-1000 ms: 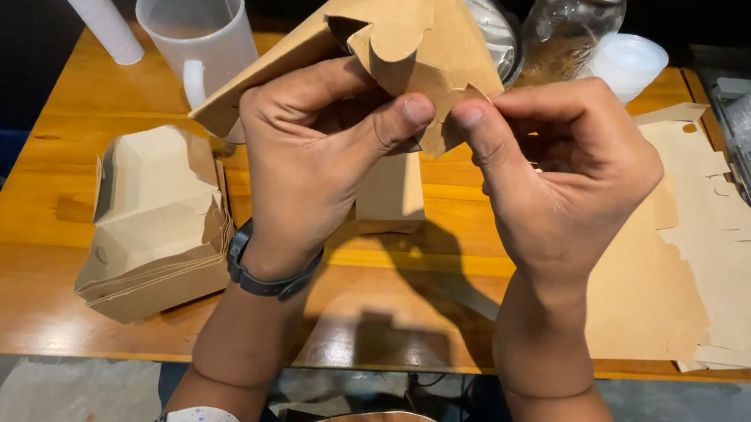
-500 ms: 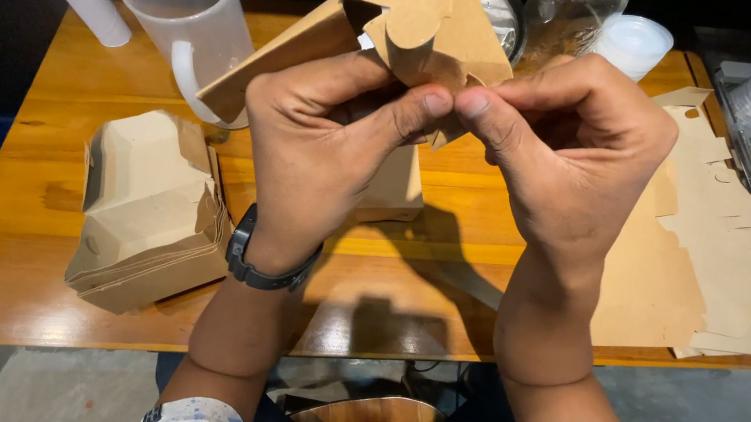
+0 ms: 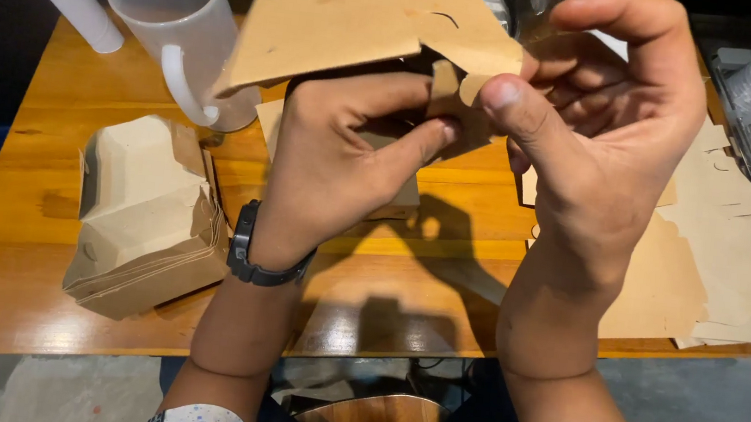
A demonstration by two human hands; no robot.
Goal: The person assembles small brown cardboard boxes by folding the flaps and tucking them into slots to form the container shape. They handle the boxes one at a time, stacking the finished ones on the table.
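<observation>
You worked over a wooden table [image 3: 38, 231] on a grey floor, dark behind it. It carried one jug [image 3: 185, 28], one stack of folded boxes [image 3: 147, 220] and one pile of flat blanks [image 3: 714, 265]. Your left hand [image 3: 344, 157] and right hand [image 3: 602, 137] both pinched one carton [image 3: 367, 24], raised above the table.

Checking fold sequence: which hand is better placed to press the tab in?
Right, probably. The right hand has its thumb tip on the tab; the left hand is wrapped under the carton, bracing it.
</observation>
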